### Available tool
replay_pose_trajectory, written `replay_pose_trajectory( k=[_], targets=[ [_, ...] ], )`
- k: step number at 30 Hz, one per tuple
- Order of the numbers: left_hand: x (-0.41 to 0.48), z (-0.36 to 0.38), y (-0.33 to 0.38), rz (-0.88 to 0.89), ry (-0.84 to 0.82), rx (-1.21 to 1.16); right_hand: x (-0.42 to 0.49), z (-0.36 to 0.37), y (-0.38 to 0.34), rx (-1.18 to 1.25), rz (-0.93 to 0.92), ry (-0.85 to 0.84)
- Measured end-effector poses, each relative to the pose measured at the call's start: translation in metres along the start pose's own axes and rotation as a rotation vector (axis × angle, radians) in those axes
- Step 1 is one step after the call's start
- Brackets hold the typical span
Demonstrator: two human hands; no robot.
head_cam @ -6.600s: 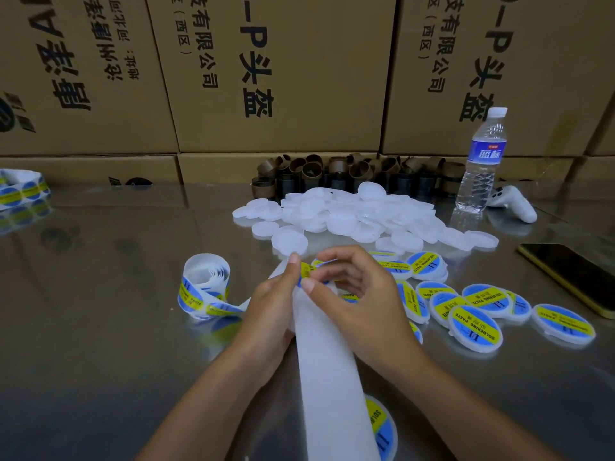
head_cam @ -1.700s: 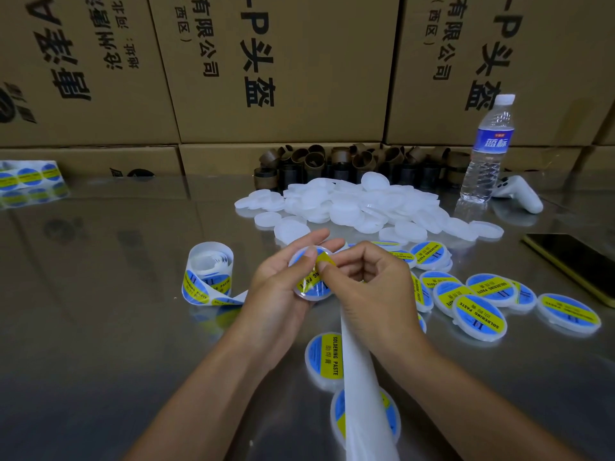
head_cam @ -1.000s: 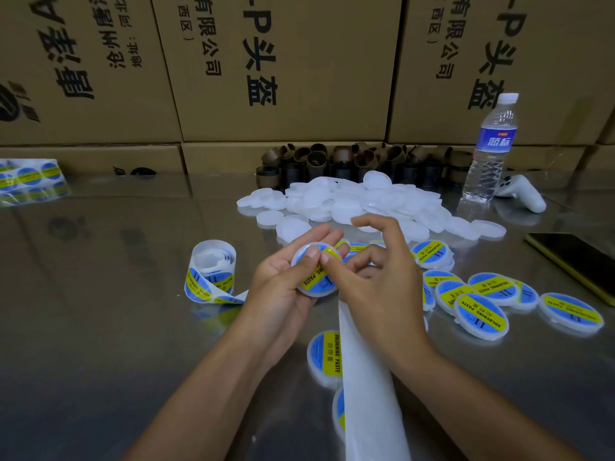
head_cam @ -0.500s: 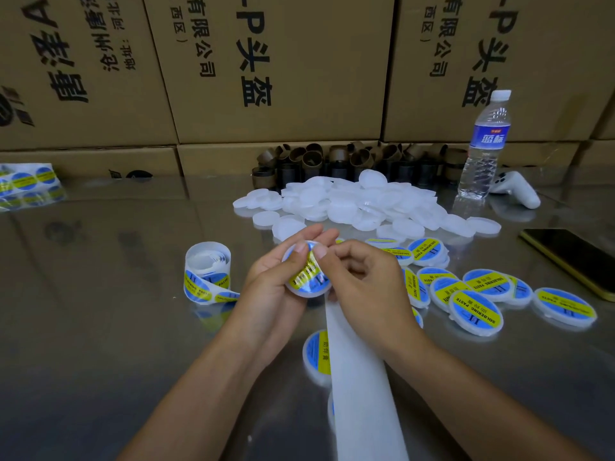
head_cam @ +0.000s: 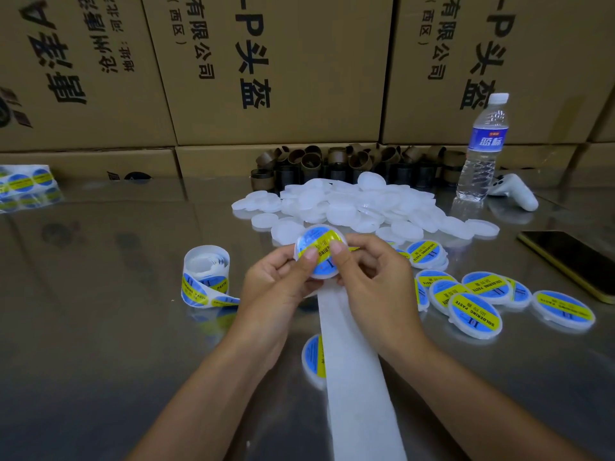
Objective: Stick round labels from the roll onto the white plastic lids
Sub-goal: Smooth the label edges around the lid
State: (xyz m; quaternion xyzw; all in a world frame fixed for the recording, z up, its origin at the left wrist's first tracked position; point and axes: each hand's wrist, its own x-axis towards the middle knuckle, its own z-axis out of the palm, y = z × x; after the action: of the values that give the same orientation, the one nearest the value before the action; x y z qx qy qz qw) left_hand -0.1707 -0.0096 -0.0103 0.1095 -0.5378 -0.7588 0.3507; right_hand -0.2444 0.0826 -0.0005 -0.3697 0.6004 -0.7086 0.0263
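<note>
- Nearest, the bare backing strip runs across the worktop, half covering one labelled lid.
- The left hand and right hand meet on one lid, fingers curled behind it and thumbs pressing its label flat. This looks like the smoothing step, nearly finished.
- The next move probably calls for setting it among the done lids at right, then peeling a fresh label off the roll at left.
- Beyond, the blank lids lie heaped, with plenty left.
- Farthest are the hollow cores, a capped bottle holding water, and shut boxes whose contents are hidden.
</note>
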Motion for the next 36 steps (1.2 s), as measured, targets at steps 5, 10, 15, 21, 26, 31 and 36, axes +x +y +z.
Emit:
replay_pose_trajectory(
  k=[5,10,15,21,26,31,36],
  targets=[
    [0.0010,-0.0005,0.0022,0.017,0.049,-0.025,-0.0006,0.0014,0.0006,-0.079,-0.075,-0.075],
    [0.0001,0.0018,0.0027,0.024,0.038,-0.025,-0.0008,0.0026,0.0012,-0.066,-0.068,-0.055],
    [-0.0008,0.0029,0.0004,0.060,0.007,0.024,-0.0010,0.0002,0.0000,0.065,0.020,-0.047],
    [0.0000,0.0010,0.0004,0.060,0.011,0.070,-0.0013,0.0001,0.0020,0.004,0.023,-0.040],
    [-0.0015,0.0031,0.0026,0.070,0.008,0.078,-0.0002,0.0005,0.0021,0.017,0.029,-0.031],
    [-0.0038,0.0060,0.0018,0.091,-0.013,0.144,0.0015,-0.0006,0.0030,0.063,0.076,0.023],
    [-0.0034,0.0056,0.0009,0.079,0.003,0.181,0.0049,-0.0045,0.0049,-0.018,0.078,0.059]
  ],
)
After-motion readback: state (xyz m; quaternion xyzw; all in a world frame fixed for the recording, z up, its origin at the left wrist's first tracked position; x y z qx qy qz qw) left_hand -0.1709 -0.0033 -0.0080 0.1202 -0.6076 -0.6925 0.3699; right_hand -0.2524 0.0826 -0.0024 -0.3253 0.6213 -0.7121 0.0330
